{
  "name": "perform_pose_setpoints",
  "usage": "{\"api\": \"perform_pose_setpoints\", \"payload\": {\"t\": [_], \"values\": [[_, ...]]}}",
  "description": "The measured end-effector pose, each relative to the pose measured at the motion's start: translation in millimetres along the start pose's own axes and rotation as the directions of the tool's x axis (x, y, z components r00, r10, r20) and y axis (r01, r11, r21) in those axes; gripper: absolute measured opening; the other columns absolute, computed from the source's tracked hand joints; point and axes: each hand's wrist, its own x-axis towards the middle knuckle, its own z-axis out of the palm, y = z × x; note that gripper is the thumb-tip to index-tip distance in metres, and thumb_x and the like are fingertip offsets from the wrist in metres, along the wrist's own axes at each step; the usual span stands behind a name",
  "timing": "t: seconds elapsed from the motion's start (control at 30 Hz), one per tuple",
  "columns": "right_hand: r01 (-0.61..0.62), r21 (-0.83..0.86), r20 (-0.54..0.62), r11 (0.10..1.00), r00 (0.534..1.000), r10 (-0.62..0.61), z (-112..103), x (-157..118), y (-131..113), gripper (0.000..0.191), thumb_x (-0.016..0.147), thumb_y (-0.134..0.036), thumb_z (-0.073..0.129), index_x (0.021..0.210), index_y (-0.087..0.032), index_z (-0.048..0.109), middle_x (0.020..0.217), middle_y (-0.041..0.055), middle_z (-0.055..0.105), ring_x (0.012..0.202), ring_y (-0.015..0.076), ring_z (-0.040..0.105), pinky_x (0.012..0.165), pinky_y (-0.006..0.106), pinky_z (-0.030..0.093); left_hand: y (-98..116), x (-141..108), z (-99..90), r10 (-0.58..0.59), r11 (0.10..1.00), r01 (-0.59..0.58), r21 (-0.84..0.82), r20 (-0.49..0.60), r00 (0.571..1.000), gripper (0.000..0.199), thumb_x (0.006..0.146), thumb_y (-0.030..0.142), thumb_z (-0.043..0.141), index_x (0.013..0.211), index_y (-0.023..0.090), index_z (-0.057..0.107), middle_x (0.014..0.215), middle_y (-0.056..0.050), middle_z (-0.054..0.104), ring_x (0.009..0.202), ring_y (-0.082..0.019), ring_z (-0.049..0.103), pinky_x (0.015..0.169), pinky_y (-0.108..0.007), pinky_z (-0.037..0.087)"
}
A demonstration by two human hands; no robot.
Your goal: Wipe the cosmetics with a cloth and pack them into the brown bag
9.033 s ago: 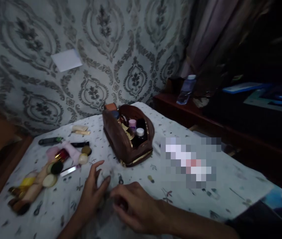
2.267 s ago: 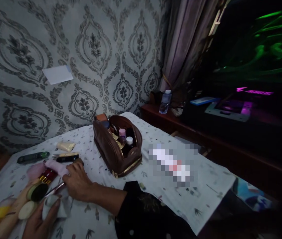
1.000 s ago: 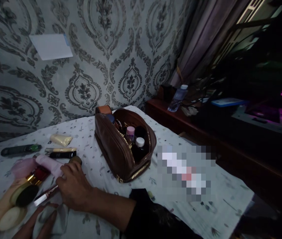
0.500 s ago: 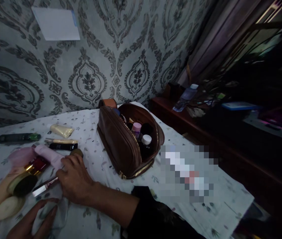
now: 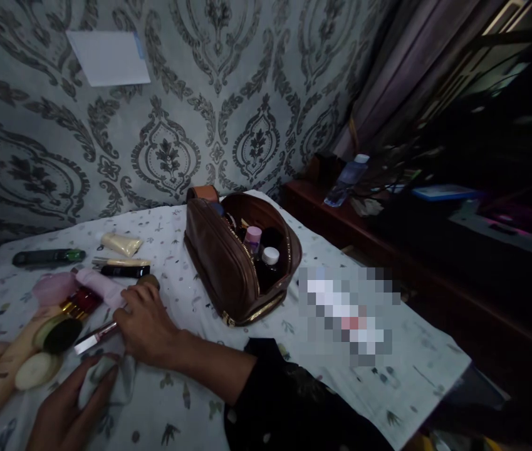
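Observation:
My left hand (image 5: 75,398) is at the lower left, its thumb and fingers closed on a pale, crumpled cloth (image 5: 125,376). My right hand (image 5: 146,326) reaches in from the right with curled fingers, palm down; what lies under them is hidden. A lip gloss tube (image 5: 94,338) with a silvery cap runs up to its thumb. Touching or close by its fingertips are a pale pink tube (image 5: 101,287) and a round brownish item (image 5: 149,282). To the left lie a dark red bottle (image 5: 84,300) with a gold band, a dark-faced round brush or jar (image 5: 61,332) and a cream-coloured round piece (image 5: 37,371).
An unzipped brown toiletry bag (image 5: 223,263) holding several bottles stands beyond my right forearm. Behind the cosmetics lie a cream tube (image 5: 122,244), a black tube (image 5: 127,270) and a dark green item (image 5: 49,257). A blurred patch (image 5: 345,313) covers something at right. A water bottle (image 5: 346,181) leans farther back.
The view has shifted slightly, so most things on the sheet appear a little farther right and the bag slightly higher. Both hands keep nearly the same place among the cosmetics.

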Motion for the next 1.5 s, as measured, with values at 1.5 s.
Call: {"api": "perform_pose_setpoints", "payload": {"t": [1.5], "values": [[0.054,0.226,-0.055,0.973,0.998,-0.042,3,60,-2,0.045,0.080,-0.013,0.054,0.124,-0.016,0.056,0.133,0.0141,0.055,0.126,0.0293,0.045,0.106,0.045,0.037,31,-5,-2.9,0.291,0.954,-0.283,-0.099,0.068,0.954,0.010,0.094,0.025,0.048,0.089,0.020,0.055,0.086,-0.004,0.063,0.082,-0.019,0.060,0.074,-0.028,0.044]]}}
